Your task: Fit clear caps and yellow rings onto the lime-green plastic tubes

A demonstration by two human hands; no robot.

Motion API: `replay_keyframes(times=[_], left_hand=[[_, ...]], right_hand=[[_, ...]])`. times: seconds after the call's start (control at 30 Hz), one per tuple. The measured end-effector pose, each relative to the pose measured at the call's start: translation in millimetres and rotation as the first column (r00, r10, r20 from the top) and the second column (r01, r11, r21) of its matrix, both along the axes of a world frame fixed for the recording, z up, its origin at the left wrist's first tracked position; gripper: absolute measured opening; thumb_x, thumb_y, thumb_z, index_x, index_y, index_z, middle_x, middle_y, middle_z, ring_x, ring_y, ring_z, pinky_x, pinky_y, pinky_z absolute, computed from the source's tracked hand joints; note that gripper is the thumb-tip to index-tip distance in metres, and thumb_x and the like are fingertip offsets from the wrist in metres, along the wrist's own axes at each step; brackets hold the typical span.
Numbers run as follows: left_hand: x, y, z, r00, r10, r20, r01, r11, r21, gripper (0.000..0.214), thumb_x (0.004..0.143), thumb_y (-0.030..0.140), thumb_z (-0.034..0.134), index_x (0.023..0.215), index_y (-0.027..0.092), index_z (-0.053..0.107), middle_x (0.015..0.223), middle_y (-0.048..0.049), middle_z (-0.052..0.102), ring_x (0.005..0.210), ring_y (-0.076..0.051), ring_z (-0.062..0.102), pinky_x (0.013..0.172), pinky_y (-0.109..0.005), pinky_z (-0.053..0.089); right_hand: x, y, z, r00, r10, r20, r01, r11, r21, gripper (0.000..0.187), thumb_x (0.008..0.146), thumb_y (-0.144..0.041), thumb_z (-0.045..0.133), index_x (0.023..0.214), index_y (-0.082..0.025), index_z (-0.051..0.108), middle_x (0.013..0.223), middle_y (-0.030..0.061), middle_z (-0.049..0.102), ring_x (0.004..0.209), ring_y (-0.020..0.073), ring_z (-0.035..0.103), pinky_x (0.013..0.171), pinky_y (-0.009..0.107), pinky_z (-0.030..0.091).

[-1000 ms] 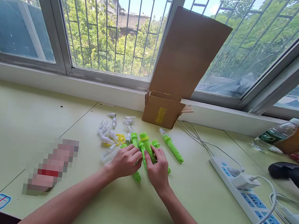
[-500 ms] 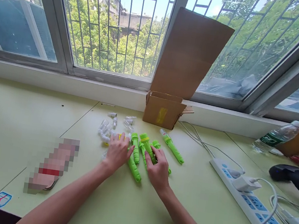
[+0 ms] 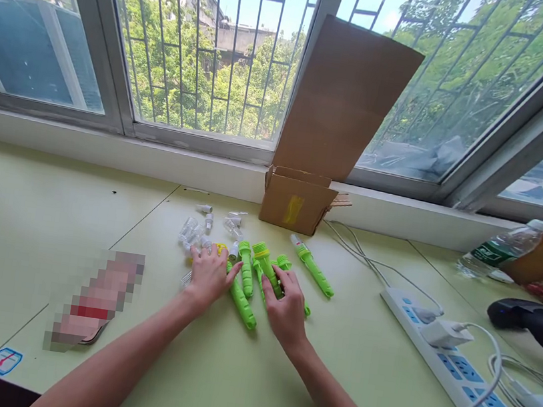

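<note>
The left hand (image 3: 209,276) is laid palm down on the counter (image 3: 227,376), its fingers spread and nearly flat. Nothing is seen to be gripped by it. Its fingertips are set at the near edge of a scatter of clear parts (image 3: 190,227), and a yellow ring (image 3: 220,248) is partly covered by the index finger. The thumb is placed against a long green piece (image 3: 243,304) that lies slanted between the two hands.

The right hand (image 3: 288,308) is also held palm down, just beside the left. Its fingers are stretched forward and rested on a cluster of green pieces (image 3: 263,263), which is gathered in the middle of the counter between and ahead of both hands. Whether any piece is pinched under the palm cannot be told. One more green piece with a clear tip (image 3: 315,271) is seen lying apart, to the right of the cluster and untouched.

Behind the cluster, an open cardboard box (image 3: 294,203) is stood against the window sill, with a tall flap raised against the window (image 3: 196,51). To the right, a power strip (image 3: 455,371) is laid on the counter with a white charger (image 3: 445,332) plugged into it. A water bottle (image 3: 500,248) is lying on its side near the far right corner.
</note>
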State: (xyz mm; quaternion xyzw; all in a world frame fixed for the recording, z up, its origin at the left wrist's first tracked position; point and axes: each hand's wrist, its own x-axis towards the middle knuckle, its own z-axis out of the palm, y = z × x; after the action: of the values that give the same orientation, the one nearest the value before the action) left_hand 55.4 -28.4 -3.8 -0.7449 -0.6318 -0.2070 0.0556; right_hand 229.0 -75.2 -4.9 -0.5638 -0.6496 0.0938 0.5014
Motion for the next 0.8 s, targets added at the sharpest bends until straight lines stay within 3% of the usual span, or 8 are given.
replay_keyframes(times=[0.13, 0.43, 0.8], left_hand=[[-0.8, 1.2, 0.5, 0.998, 0.001, -0.057, -0.003, 1.000, -0.022, 0.058, 0.091, 0.058, 0.029, 0.099, 0.013, 0.065, 0.103, -0.0217, 0.062, 0.092, -0.037, 0.057, 0.089, -0.058, 0.031], [-1.7, 2.3, -0.2, 0.995, -0.005, -0.103, 0.008, 1.000, 0.029, 0.054, 0.092, 0.056, 0.031, 0.102, 0.015, 0.064, 0.112, -0.0177, 0.059, 0.097, -0.033, 0.056, 0.098, -0.057, 0.029], [-0.6, 7.5, -5.6, 0.992, -0.107, -0.067, 0.117, 0.979, 0.169, 0.026, 0.090, 0.033, 0.048, 0.101, 0.014, 0.062, 0.136, -0.0194, 0.047, 0.116, -0.032, 0.051, 0.104, -0.052, 0.034]], right_hand=[[-0.1, 0.4, -0.6, 1.000, 0.002, 0.003, -0.002, 1.000, -0.001, 0.032, 0.088, -0.038, 0.055, 0.110, -0.017, 0.063, 0.096, 0.0095, 0.062, 0.088, 0.0244, 0.060, 0.080, 0.039, 0.050], [0.3, 0.8, -2.1, 1.000, 0.003, 0.012, -0.002, 1.000, -0.012, 0.033, 0.088, -0.039, 0.055, 0.111, -0.017, 0.063, 0.096, 0.0094, 0.062, 0.086, 0.0240, 0.060, 0.078, 0.038, 0.049], [0.8, 1.2, -1.9, 1.000, -0.007, 0.018, 0.007, 1.000, -0.004, 0.034, 0.088, -0.040, 0.054, 0.111, -0.017, 0.063, 0.096, 0.0095, 0.062, 0.087, 0.0242, 0.061, 0.078, 0.038, 0.050]])
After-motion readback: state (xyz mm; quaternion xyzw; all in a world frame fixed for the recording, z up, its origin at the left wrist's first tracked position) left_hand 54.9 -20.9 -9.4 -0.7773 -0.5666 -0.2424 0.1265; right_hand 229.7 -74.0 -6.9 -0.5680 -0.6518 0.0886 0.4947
